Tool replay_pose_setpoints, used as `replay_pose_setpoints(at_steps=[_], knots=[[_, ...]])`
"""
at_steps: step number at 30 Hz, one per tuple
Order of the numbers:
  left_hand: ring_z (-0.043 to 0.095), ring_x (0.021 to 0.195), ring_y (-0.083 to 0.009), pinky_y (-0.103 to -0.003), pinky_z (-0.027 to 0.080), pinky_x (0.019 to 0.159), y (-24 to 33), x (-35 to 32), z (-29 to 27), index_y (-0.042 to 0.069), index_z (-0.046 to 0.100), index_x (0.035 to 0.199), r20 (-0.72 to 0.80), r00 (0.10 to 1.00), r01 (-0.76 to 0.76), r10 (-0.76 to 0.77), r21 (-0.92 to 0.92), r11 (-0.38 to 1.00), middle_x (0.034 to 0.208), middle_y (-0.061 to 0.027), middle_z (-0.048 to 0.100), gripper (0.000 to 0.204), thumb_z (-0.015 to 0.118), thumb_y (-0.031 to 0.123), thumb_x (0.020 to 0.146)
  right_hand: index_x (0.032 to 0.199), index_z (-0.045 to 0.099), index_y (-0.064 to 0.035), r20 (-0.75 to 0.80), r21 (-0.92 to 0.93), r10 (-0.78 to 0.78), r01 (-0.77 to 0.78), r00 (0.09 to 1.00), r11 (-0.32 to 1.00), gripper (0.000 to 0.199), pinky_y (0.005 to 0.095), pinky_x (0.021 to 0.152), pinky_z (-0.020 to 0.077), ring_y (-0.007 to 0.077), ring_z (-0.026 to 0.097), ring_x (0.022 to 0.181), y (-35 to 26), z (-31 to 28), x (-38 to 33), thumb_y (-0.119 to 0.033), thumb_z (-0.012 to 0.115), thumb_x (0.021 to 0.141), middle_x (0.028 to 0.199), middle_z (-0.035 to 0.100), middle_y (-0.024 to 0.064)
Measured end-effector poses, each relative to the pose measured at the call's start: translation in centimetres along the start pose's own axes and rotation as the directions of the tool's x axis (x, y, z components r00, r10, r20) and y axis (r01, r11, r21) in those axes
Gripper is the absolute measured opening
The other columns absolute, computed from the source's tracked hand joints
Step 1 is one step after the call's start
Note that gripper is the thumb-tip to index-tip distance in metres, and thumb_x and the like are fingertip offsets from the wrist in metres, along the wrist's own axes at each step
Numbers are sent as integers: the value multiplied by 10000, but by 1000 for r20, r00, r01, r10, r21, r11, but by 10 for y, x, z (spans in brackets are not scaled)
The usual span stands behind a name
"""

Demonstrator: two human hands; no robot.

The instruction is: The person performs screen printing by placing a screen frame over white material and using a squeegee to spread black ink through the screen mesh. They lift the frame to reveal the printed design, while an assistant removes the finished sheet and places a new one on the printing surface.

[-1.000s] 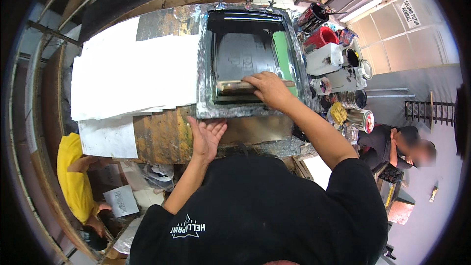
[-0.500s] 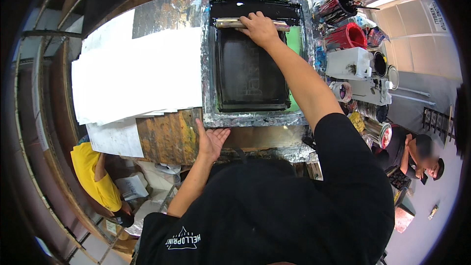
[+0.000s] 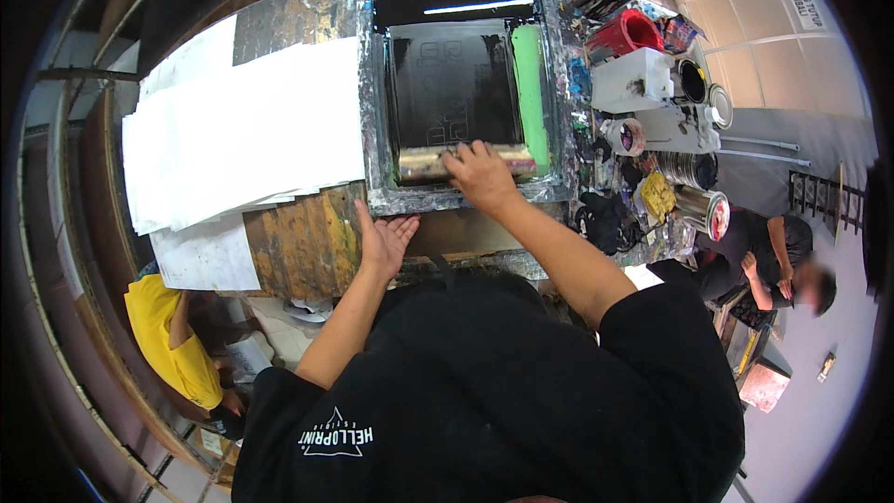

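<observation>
A screen-printing frame (image 3: 376, 112) with ink-smeared edges lies on the worktable. Dark ink covers most of its mesh (image 3: 456, 74), and faint outlines of a design show through. Along the right side of the mesh runs a bright green strip (image 3: 529, 84). My right hand (image 3: 482, 175) is wrapped over a squeegee (image 3: 424, 162), which lies crosswise near the frame's near edge. Below the frame's near left corner, my left hand (image 3: 384, 240) is palm up with its fingers spread. Its fingertips are at the frame's near edge; whether they touch it I cannot tell.
White paper sheets (image 3: 242, 130) are stacked left of the frame. On the right stand a red container (image 3: 626, 35), a white jug (image 3: 633, 79), several cans and a yellow cloth (image 3: 657, 194). One person in yellow (image 3: 177, 340) is at lower left, another in dark clothes (image 3: 745, 242) at right.
My right hand has drawn the squeegee from the far end of the mesh toward me. The design outlines show more along the mesh. My left hand keeps its place by the frame.
</observation>
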State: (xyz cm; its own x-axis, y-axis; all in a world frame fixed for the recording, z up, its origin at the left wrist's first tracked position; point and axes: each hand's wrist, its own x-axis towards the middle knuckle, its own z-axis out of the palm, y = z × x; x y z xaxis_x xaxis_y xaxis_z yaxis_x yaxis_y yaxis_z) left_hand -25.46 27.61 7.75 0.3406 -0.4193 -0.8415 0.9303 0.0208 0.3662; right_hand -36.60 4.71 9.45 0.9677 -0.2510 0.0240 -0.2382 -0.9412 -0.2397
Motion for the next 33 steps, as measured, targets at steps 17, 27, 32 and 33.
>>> replay_pose_setpoints(at_steps=[17, 27, 32, 33], knots=[[587, 1333, -352, -471, 496, 1115, 41, -84, 21, -49, 472, 1400, 511, 760, -435, 401, -57, 898, 1442, -278, 556, 649, 529, 519, 1090, 1139, 644, -108, -350, -200, 29, -105, 936, 974, 357, 592, 1059, 352, 282, 583, 1075, -70, -140, -14, -382, 709, 918, 1088, 623, 82], [42, 1593, -528, -792, -90, 1166, 17, 28, 15, 93, 292, 1673, 594, 556, -65, 581, 728, -682, 1688, -353, 191, 1050, 320, 862, 958, 865, 688, -110, -614, -272, -162, -14, 772, 962, 347, 472, 857, 388, 255, 639, 821, -39, -260, 86, -451, 690, 927, 837, 665, 49], [178, 1616, -366, -708, -75, 1237, 27, 9, 63, -92, 340, 1591, 665, 472, -275, 579, 735, -620, 1671, -242, 354, 1114, 480, 807, 949, 906, 733, -101, -609, -267, -125, -54, 783, 962, 393, 471, 850, 397, 266, 671, 845, -22, -280, 100, -487, 677, 946, 893, 713, 57], [234, 1594, -375, -695, -42, 1248, 36, 2, 77, -94, 383, 1565, 680, 417, -334, 603, 731, -595, 1632, -248, 407, 1043, 538, 739, 958, 953, 731, -98, -597, -267, -117, -60, 794, 962, 385, 473, 856, 399, 275, 672, 875, -20, -286, 103, -475, 656, 967, 905, 716, 62]])
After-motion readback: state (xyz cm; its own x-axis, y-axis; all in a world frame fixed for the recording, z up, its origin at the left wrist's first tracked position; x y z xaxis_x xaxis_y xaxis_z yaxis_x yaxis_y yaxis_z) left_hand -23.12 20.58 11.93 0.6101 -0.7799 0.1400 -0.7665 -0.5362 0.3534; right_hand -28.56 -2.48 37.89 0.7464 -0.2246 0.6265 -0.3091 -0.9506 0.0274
